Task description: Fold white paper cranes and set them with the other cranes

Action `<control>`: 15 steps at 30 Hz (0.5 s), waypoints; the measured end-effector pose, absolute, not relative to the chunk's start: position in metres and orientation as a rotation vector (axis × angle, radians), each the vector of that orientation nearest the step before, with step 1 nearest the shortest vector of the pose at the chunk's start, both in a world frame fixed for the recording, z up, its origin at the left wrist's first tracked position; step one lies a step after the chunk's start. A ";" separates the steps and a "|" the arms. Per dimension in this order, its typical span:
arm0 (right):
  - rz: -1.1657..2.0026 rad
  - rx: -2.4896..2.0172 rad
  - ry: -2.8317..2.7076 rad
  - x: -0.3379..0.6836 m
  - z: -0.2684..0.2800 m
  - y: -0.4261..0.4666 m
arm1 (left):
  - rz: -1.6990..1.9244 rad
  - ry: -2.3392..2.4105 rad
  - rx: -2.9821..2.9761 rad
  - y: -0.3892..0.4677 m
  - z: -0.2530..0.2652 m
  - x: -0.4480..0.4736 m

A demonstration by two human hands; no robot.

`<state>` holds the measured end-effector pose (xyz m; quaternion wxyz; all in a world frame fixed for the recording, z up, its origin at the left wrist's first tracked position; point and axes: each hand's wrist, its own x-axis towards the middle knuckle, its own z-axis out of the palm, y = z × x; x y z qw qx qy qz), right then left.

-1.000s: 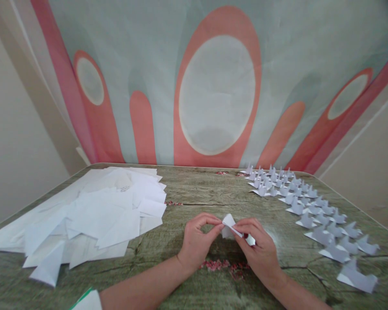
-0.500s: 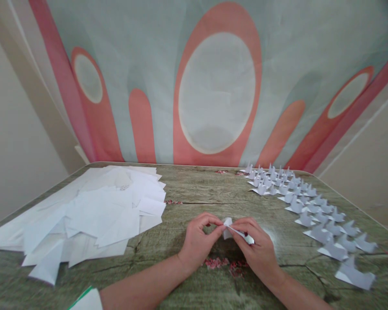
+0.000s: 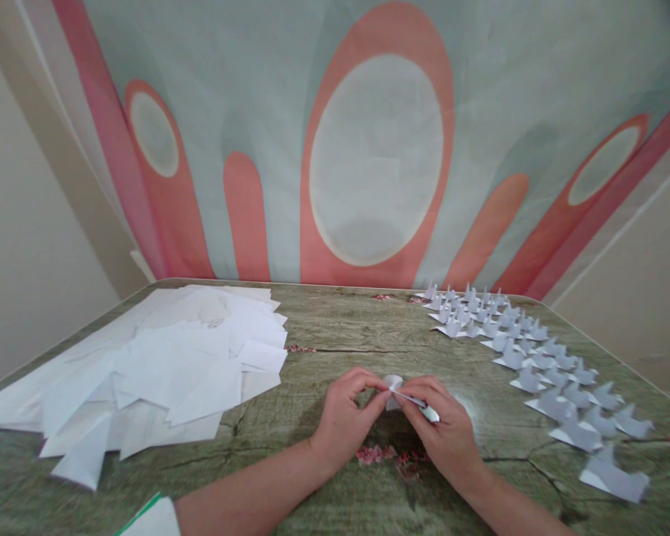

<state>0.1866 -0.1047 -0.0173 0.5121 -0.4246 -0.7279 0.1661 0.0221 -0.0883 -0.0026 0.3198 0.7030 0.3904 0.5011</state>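
Observation:
A small piece of folded white paper [image 3: 394, 403] is held between my two hands, above the wood-patterned table. My left hand [image 3: 348, 418] pinches its left side with thumb and forefinger. On the other side, my right hand [image 3: 438, 420] grips it with closed fingers, and a white end of the paper sticks out past them. Parts of the folds are hidden behind my fingertips. Off to the right stand rows of folded white paper birds [image 3: 552, 402], apart from both hands.
A loose heap of white paper sheets [image 3: 179, 372] covers the left of the table [image 3: 340, 320], with one folded piece [image 3: 83, 458] at its near edge. Behind the table hangs a grey-green backdrop [image 3: 279, 89] with coral shapes.
The upper part of the paper between my fingertips looks slightly more rounded. Both hands have kept nearly the same place and grip.

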 end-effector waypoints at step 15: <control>0.355 -1.046 -1.747 0.186 -0.020 -0.105 | 1.169 1.200 1.856 -0.093 -0.004 0.027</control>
